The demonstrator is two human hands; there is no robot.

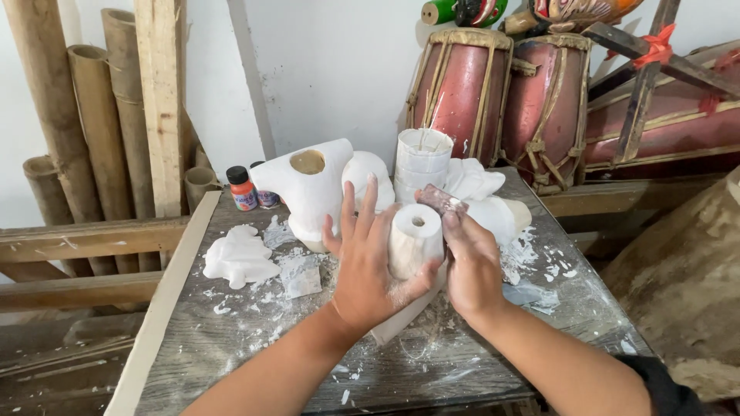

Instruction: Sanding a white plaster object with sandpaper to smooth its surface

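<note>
A white plaster cast point(415, 239), cylinder-shaped with a small hole in its top, stands at the middle of a dusty wooden table point(432, 362). My left hand point(368, 262) cups its left side, palm on it and fingers spread upward. My right hand point(470, 262) is on its right side and pinches a small worn piece of sandpaper point(442, 200) against the cast's top edge. White dust covers both hands.
Behind stand a large white hollow mould point(308, 189), more white casts point(482, 192) and a stack of white cups point(422, 158). A flat white figure point(239, 258) lies left, two small paint bottles point(243, 189) beyond it. Red drums point(462, 85) back right, bamboo poles point(85, 115) left.
</note>
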